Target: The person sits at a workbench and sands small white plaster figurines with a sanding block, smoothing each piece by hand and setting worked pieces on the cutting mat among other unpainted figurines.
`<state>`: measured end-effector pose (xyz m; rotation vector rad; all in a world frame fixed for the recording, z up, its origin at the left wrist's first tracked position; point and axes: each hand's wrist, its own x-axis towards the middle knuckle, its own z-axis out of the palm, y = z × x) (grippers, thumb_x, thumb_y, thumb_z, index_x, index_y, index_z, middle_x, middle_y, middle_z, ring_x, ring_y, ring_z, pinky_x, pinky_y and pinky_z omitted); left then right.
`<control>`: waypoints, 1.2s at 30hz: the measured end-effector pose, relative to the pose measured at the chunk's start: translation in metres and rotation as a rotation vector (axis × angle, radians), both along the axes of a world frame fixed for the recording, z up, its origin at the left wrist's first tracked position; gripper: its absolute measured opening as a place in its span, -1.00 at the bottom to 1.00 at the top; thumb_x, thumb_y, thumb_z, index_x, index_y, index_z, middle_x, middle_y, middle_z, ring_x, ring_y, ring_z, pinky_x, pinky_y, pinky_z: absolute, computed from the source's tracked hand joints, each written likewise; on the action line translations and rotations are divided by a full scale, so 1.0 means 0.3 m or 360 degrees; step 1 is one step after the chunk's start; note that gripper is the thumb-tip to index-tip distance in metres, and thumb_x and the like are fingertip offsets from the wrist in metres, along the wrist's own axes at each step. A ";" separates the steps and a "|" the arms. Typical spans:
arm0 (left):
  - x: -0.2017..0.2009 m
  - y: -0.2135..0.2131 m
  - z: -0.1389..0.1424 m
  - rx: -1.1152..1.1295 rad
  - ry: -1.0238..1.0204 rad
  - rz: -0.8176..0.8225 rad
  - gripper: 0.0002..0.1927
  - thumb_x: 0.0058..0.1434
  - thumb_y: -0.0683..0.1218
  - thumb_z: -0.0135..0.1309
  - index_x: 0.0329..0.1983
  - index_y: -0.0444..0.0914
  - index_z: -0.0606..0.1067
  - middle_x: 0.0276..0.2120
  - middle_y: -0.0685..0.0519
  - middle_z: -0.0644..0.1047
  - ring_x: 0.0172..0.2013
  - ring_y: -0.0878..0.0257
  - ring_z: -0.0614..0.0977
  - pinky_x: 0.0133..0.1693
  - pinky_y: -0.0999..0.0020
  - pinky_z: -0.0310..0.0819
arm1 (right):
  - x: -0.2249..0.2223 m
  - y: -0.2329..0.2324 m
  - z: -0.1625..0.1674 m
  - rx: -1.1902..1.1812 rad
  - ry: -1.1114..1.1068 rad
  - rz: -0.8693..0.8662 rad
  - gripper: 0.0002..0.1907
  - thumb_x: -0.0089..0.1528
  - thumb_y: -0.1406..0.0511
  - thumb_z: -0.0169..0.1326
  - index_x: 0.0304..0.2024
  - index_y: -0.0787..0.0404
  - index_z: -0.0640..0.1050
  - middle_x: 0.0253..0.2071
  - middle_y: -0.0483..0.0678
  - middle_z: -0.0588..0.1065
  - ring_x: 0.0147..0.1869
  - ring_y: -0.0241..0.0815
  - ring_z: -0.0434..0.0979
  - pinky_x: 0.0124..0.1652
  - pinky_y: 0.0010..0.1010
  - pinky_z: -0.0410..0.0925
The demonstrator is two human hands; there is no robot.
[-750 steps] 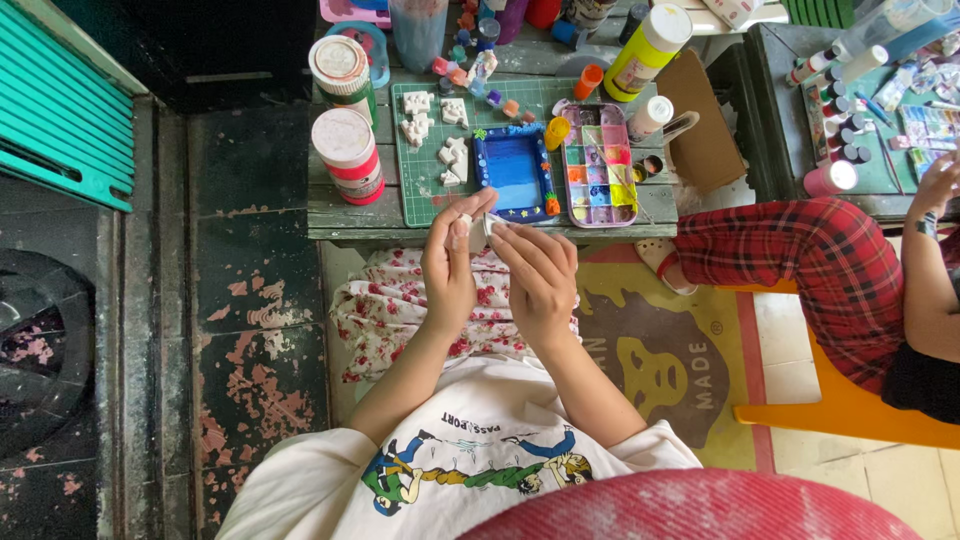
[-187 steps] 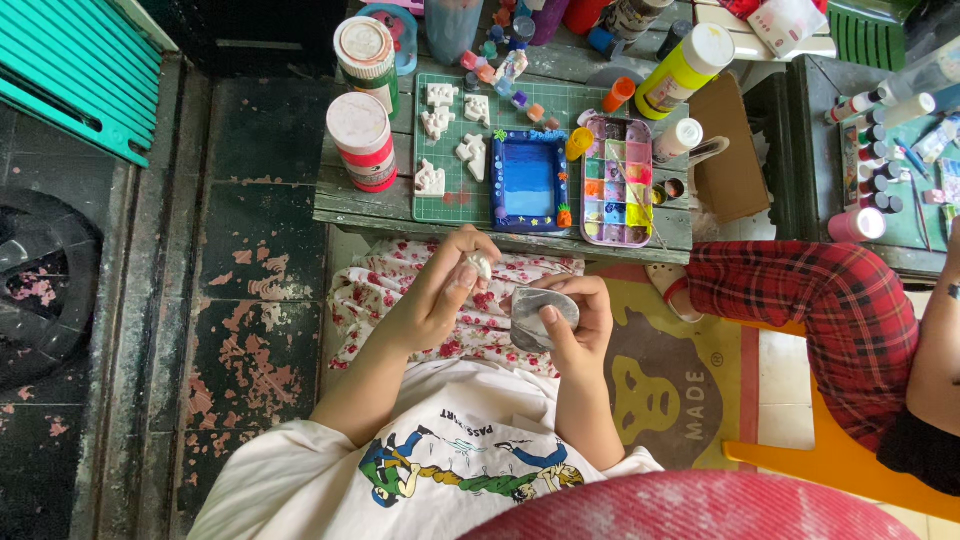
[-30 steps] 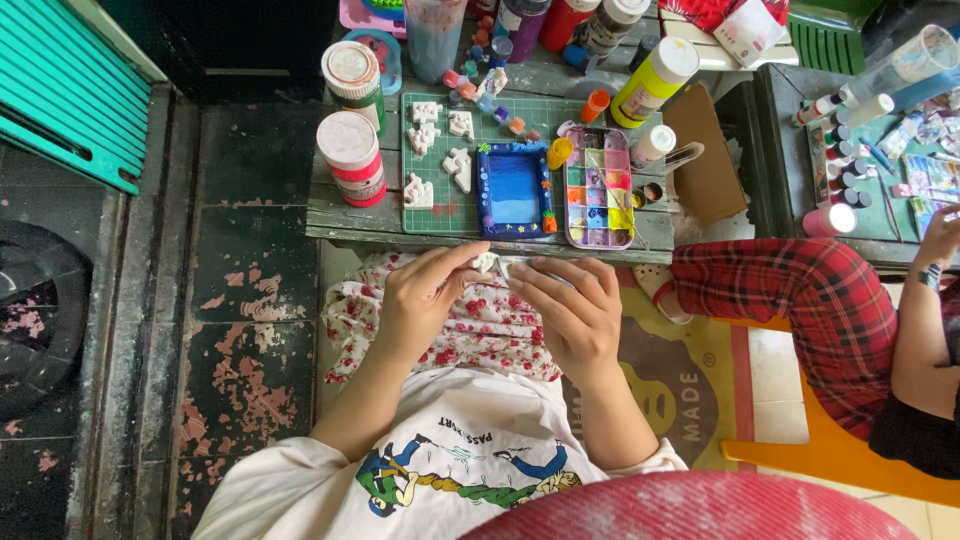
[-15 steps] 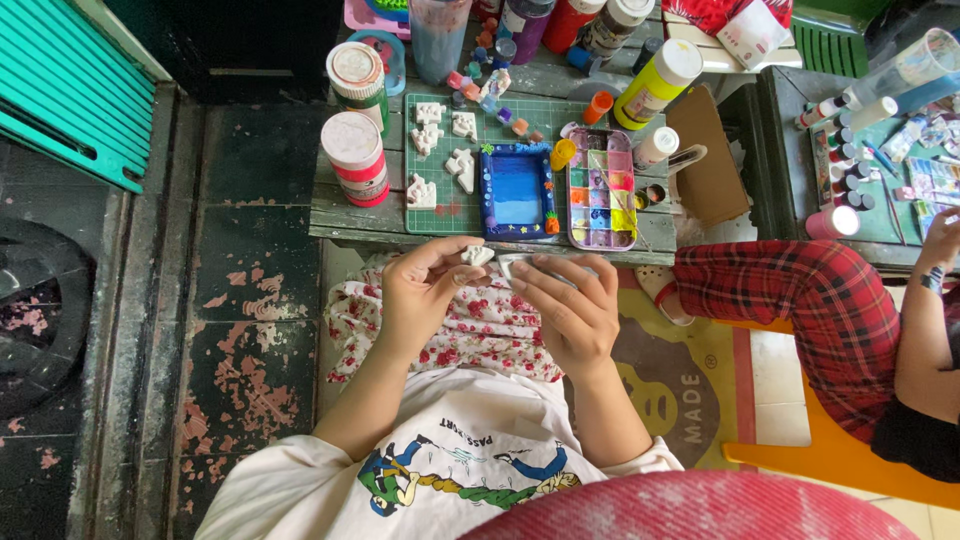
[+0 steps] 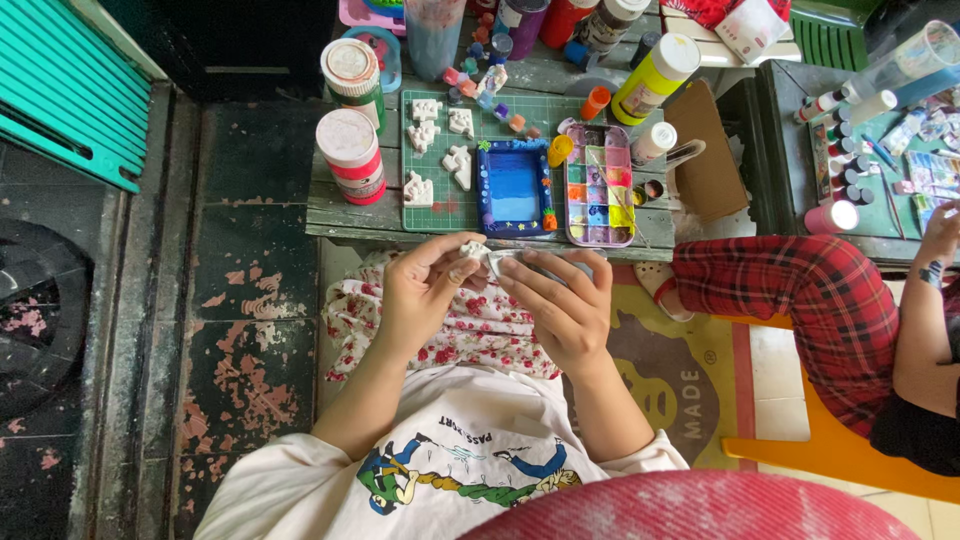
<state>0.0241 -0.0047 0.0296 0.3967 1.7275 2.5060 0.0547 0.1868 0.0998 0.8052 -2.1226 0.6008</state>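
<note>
A small white clay piece (image 5: pixel 472 249) is pinched between the fingertips of the left hand (image 5: pixel 425 290) and the right hand (image 5: pixel 560 305), just below the edge of the wooden table (image 5: pixel 340 215). On that table a green cutting mat (image 5: pixel 440 205), a blue frame (image 5: pixel 512 188) and a paint palette (image 5: pixel 598 185) are laid side by side. Left of the table, worn dark floor tiles (image 5: pixel 250 300) are seen.

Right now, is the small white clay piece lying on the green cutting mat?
No, the left hand and right hand hold the small white clay piece above the lap.

Two round tubs with white lids stand at the bench's left end: one red-labelled (image 5: pixel 351 156), one green-labelled (image 5: pixel 353 72) behind it. A yellow bottle (image 5: pixel 653 78) leans at the back, and a flat brown cardboard piece (image 5: pixel 706 152) lies to the right.
</note>
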 end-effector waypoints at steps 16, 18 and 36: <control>0.003 0.012 0.008 -0.0033 -0.0047 0.0022 -0.69 0.41 -0.20 0.09 0.17 -0.42 0.49 -0.23 0.00 0.64 -0.23 0.35 0.68 -0.13 0.41 0.67 | 0.009 0.018 0.002 0.0113 -0.0086 -0.0047 -0.77 0.23 0.40 0.13 -0.07 0.17 0.66 0.01 -0.12 0.63 0.14 -0.12 0.59 0.12 -0.18 0.23; -0.005 0.012 0.009 -0.0010 -0.0010 0.0043 -0.70 0.42 -0.20 0.08 0.17 -0.42 0.48 -0.23 0.01 0.63 -0.22 0.36 0.67 -0.12 0.41 0.67 | -0.002 0.020 0.001 0.0114 -0.0107 -0.0085 -0.75 0.22 0.44 0.11 -0.07 0.17 0.66 0.02 -0.11 0.64 0.16 -0.11 0.60 0.11 -0.21 0.25; -0.010 0.012 0.010 0.0033 -0.0035 0.0021 -0.68 0.39 -0.20 0.08 0.17 -0.43 0.46 -0.17 -0.01 0.63 -0.21 0.33 0.69 -0.12 0.39 0.69 | -0.007 0.003 0.011 -0.0098 -0.0079 -0.0008 -0.79 0.22 0.45 0.17 -0.10 0.16 0.65 -0.02 -0.12 0.63 0.12 -0.14 0.60 0.11 -0.24 0.27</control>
